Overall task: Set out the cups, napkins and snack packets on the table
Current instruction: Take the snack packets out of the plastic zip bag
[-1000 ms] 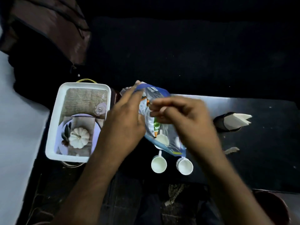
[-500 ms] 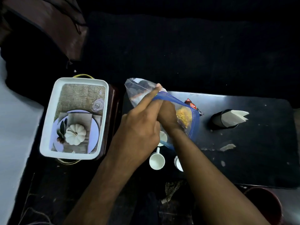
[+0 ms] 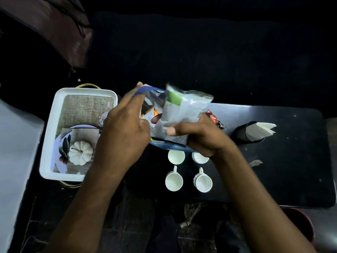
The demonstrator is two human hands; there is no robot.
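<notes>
My left hand (image 3: 125,128) grips the rim of a clear plastic bag with a blue edge (image 3: 151,95) above the dark table (image 3: 291,170). My right hand (image 3: 202,137) holds a white and green snack packet (image 3: 182,110) partly out of the bag's mouth. Inside the bag an orange and white packet (image 3: 149,114) shows. A red and black packet (image 3: 216,120) lies on the table behind my right hand. Several white cups stand in front of my hands, among them one at front left (image 3: 173,180) and one at front right (image 3: 203,182). White napkins (image 3: 262,129) stick out of a dark holder (image 3: 242,133).
A white tray (image 3: 49,143) with a burlap mat, a plate, a small white pumpkin (image 3: 80,152) and a glass sits left of the table. A brown bag (image 3: 54,28) lies at the far left. A dark red bucket (image 3: 299,223) stands at lower right.
My right hand was inside the bag; it has come out holding the white and green packet. My left hand still holds the bag's rim.
</notes>
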